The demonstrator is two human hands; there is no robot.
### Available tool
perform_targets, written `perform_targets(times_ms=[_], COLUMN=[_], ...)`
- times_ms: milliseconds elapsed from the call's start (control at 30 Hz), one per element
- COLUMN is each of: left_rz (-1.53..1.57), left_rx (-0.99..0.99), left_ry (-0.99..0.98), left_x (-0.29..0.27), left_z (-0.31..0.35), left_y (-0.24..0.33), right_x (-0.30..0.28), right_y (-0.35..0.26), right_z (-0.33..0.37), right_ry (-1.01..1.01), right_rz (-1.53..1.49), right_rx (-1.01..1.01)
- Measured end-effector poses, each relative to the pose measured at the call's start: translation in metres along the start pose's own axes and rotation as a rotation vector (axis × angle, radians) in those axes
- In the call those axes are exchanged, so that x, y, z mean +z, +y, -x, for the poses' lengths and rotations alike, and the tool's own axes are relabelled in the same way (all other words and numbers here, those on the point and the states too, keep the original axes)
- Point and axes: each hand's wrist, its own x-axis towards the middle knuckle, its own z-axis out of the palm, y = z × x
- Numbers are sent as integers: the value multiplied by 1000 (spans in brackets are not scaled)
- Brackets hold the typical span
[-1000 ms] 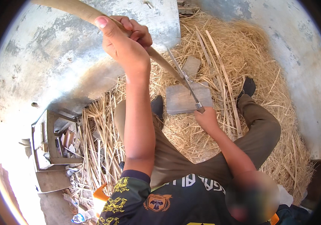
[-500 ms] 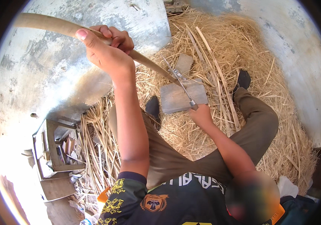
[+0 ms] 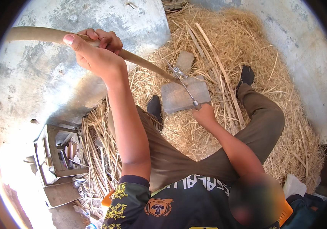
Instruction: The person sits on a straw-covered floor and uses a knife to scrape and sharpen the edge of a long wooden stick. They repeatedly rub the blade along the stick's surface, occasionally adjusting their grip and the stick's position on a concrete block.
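My left hand [image 3: 99, 49] is closed around a long bamboo pole [image 3: 148, 65], raised at the upper left. The pole slants down to the right, and its lower end rests at a flat wooden block [image 3: 171, 100] on the floor. My right hand [image 3: 205, 115] grips the handle of a knife [image 3: 187, 91] with a metal collar. Its thin blade points up and away, crossing the pole's lower end over the block. A small metal piece [image 3: 178, 71] lies by the blade; its kind I cannot make out.
Bamboo shavings [image 3: 240, 42] cover the floor around my outstretched legs. Long split strips [image 3: 219, 63] lie right of the block, near a flat brown slab [image 3: 184, 61]. A wooden frame box [image 3: 58, 173] stands at left, beside more strips [image 3: 104, 152]. Worn walls [image 3: 301, 49] stand on both sides.
My left hand has moved left and a little lower with the bamboo pole, so the pole slopes less steeply. My right hand and the knife have hardly shifted.
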Motion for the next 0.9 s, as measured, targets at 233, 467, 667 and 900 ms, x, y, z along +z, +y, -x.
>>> perform_targets(times_ms=[233, 467, 667, 900], left_rz=[9, 7, -49, -8], left_rx=[20, 12, 36, 15], left_ry=[-50, -51, -1, -16], left_x=[-6, -4, -12, -7], left_z=[-2, -3, -6, -5], left_y=[-2, -2, -1, -1], right_x=[-3, 6, 0, 10], right_y=[-20, 9, -34, 26], right_z=[7, -12, 12, -14], right_ry=[-95, -53, -29, -79], right_rz=[-77, 73, -82, -14], right_rx=[-65, 129, -164, 213])
